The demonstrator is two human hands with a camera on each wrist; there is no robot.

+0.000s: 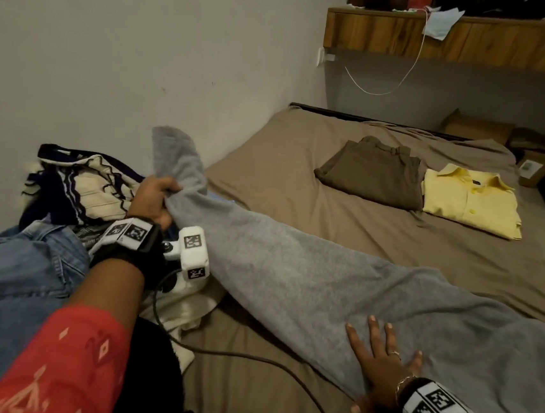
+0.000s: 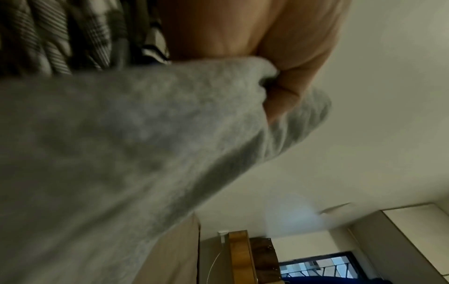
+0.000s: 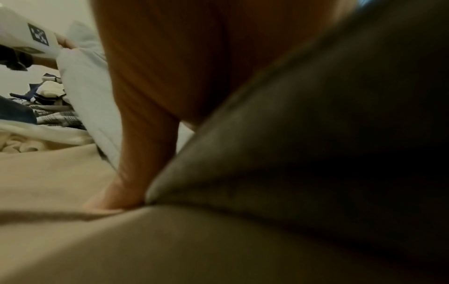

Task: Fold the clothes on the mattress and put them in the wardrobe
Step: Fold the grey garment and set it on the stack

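Grey fleece sweatpants stretched out across the mattress with the tan-brown sheet, both hands on them.

Left hand has its fingers bunched tight around one leg end, lifted up over the pile of unfolded clothes by the wall. Right hand lies flat with fingers spread, pressing the grey fabric down onto the bed. Further back sit the folded olive-brown trousers touching the folded pale yellow button-up shirt.
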